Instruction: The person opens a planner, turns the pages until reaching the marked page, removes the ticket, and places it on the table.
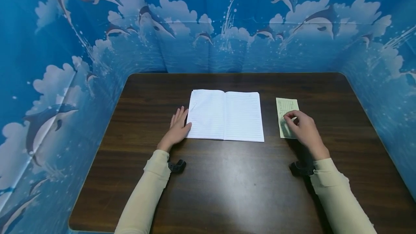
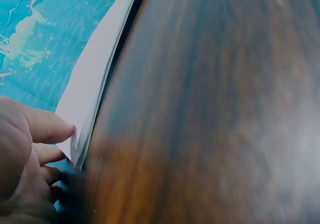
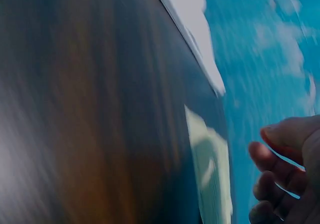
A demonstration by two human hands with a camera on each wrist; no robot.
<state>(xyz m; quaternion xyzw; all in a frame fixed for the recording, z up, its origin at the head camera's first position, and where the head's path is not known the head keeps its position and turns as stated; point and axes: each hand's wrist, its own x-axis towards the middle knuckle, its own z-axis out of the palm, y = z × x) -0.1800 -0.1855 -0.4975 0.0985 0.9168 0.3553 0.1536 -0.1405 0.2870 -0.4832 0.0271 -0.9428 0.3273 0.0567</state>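
Note:
An open lined notebook (image 1: 243,115) lies flat on the table, its two pages bare apart from ruling and faint marks. My left hand (image 1: 177,129) rests at its left edge, fingers spread and thumb on the lower left corner. In the left wrist view the thumb (image 2: 55,126) touches the page corner (image 2: 80,129). To the right of the notebook is a pale green printed slip (image 1: 286,105). Over its right side hovers my right hand (image 1: 303,127), thumb and forefinger bent toward each other. The right wrist view shows nothing between those fingers (image 3: 272,159), which stand apart from the slip (image 3: 205,159).
The dark wooden table (image 1: 227,190) has rounded corners. A blue curtain with dolphins (image 1: 195,53) surrounds it at the back and sides. Black straps with a small device sit on the left wrist (image 1: 177,166) and the right wrist (image 1: 301,169).

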